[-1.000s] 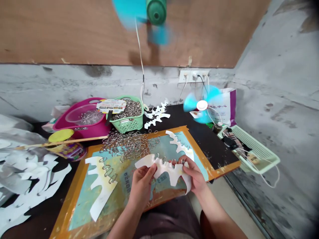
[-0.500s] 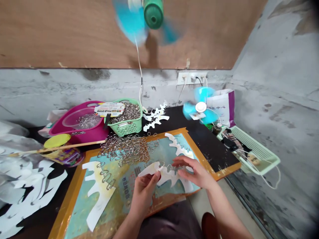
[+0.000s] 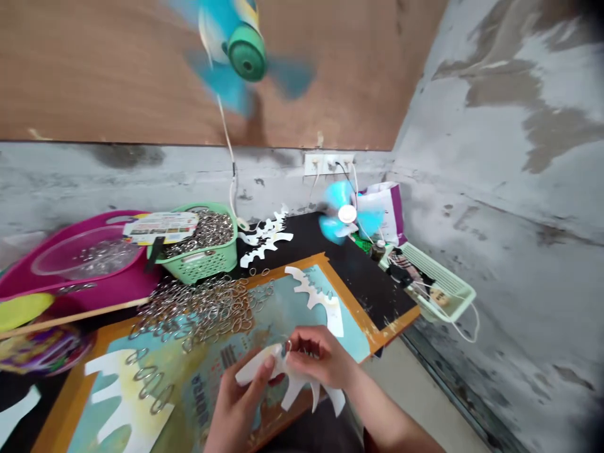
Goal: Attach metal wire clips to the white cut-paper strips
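My left hand (image 3: pixel 243 393) is closed on one end of a white toothed cutout (image 3: pixel 296 385), thumb on top, above the board's front edge. My right hand (image 3: pixel 325 360) pinches at the cutout's upper edge, with a small metal ring (image 3: pixel 287 346) at its fingertips. More rings along that edge are partly hidden behind the right fingers. A second white cutout (image 3: pixel 117 393) with several rings on it lies to the left on the board. Another, also with rings, is the white cutout (image 3: pixel 317 297) at the right.
Loose metal rings (image 3: pixel 207 308) are heaped on the tape-edged board (image 3: pixel 377 336). Behind stand a green basket (image 3: pixel 207 267) of rings and a magenta basket (image 3: pixel 108 283). A wooden stick (image 3: pixel 94 313) lies at left. Two fans spin, the small fan (image 3: pixel 347 214) near a pale green tray (image 3: pixel 460 308).
My right hand has come in closer to my left and closed its fingers at the cutout's edge. The cutout is raised and tilted more. The view has swung to the right.
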### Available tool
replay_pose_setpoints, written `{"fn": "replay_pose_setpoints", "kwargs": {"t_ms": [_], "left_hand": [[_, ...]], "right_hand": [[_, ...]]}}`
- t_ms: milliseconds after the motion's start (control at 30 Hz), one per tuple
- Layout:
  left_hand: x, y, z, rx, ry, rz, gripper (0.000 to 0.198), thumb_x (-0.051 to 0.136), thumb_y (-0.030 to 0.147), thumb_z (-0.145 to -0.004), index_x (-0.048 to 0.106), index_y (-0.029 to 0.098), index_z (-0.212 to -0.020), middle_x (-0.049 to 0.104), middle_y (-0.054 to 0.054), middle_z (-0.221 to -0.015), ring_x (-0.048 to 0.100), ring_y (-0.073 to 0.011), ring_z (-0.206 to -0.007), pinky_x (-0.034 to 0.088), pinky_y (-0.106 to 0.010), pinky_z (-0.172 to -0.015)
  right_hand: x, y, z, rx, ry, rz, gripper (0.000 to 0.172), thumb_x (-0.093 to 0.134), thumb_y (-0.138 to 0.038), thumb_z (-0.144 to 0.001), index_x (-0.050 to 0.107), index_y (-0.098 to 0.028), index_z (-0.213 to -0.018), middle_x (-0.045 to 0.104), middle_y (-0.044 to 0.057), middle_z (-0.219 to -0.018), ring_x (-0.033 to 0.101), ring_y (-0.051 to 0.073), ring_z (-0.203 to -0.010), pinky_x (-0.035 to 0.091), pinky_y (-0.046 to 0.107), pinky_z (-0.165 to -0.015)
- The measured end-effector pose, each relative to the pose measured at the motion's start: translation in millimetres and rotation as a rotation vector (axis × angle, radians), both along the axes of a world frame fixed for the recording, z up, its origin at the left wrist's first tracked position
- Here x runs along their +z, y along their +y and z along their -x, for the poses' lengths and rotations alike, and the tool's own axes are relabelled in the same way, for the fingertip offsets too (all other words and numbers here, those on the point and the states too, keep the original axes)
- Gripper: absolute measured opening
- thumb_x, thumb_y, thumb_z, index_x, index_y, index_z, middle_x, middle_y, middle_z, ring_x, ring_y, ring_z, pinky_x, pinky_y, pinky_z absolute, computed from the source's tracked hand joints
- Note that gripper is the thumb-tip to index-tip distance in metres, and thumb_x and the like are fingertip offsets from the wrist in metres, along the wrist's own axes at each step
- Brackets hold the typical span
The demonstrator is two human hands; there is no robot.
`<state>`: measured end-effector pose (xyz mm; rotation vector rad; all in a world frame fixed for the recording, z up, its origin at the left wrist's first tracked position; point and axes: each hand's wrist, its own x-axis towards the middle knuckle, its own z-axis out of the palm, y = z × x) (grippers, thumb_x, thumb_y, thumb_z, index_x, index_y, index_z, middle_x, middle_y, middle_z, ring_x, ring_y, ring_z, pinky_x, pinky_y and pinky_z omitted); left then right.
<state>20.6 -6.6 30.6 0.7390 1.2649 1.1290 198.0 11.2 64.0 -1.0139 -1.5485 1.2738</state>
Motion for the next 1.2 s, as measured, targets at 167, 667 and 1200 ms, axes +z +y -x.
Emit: {"fn": "replay_pose_setpoints", "kwargs": {"t_ms": [167,667,1200], "left_hand": [[1.1,0.1,5.5,-0.034,-0.046,-0.01,0.061,0.084,0.056,-0.059,0.068,0.019,-0.105,0.074,-0.009,-0.098,0.071,-0.0292,-0.082,0.06,-0.032,-0.059],[23.8,10.5,-6.5,-0.086,0.161,-0.294,0.034,0.072,0.046,-0.079,0.066,0.014,-0.072,0.061,0.0,-0.057,0.054,-0.0115,-0.053,0.04,-0.018,-0.05],[27.2,12.9,-2.1,0.11,0.292,-0.409,0.037,0.068,0.044,-0.083,0.053,0.018,-0.061,0.044,0.006,-0.053,0.039,-0.0093,-0.048,0.03,-0.021,-0.046]], "right_hand": [[-0.1,-3.6,-0.2,-0.035,-0.137,-0.075,0.017,0.065,-0.031,-0.086,0.065,-0.018,-0.077,0.058,-0.002,-0.069,0.05,0.012,-0.063,0.036,0.022,-0.057],[-15.6,-5.0,22.3,-0.412,-0.319,-0.64,0.01,0.064,-0.018,-0.09,0.072,-0.025,-0.09,0.058,0.009,-0.107,0.058,0.021,-0.091,0.052,0.037,-0.08],[-13.0,-15.5,53.7,-0.441,-0.276,-0.482,0.008,0.052,-0.02,-0.096,0.059,-0.021,-0.093,0.047,0.009,-0.105,0.053,0.024,-0.101,0.048,0.037,-0.086]]}}
